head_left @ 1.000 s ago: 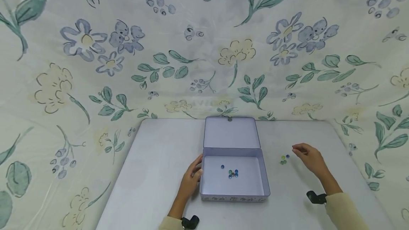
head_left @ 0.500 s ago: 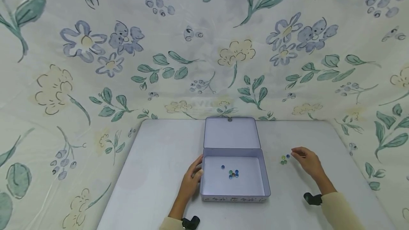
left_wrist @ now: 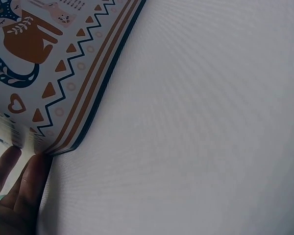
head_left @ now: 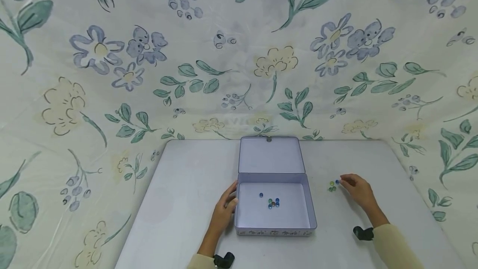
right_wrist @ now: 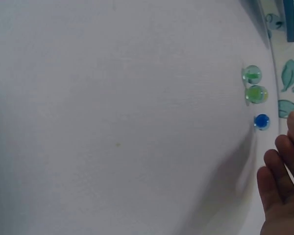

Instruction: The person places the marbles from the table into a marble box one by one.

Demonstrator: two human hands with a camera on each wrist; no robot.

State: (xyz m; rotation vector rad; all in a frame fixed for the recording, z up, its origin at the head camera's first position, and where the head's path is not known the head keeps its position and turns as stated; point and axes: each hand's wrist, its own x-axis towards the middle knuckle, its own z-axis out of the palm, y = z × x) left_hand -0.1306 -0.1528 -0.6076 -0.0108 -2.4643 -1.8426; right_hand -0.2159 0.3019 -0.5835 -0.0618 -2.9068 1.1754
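Note:
A lidded tin box stands on the white table, its lid tipped back. Several marbles lie inside, one dark blue marble apart from the others. My left hand rests against the box's left side; in the left wrist view its fingers lie straight at the patterned wall. To the right of the box, green and yellow-green marbles lie beside a blue marble. My right hand is just right of that blue marble, with loosely bent fingers; a small gap shows in the right wrist view.
The white table extends on both sides of the box. Behind it rises a floral cloth. A black wrist device sits on my right wrist, another black device on my left.
My right hand has moved a little left and down, closer to the blue marble on the table. My left hand stays against the box, and the marbles show no clear movement.

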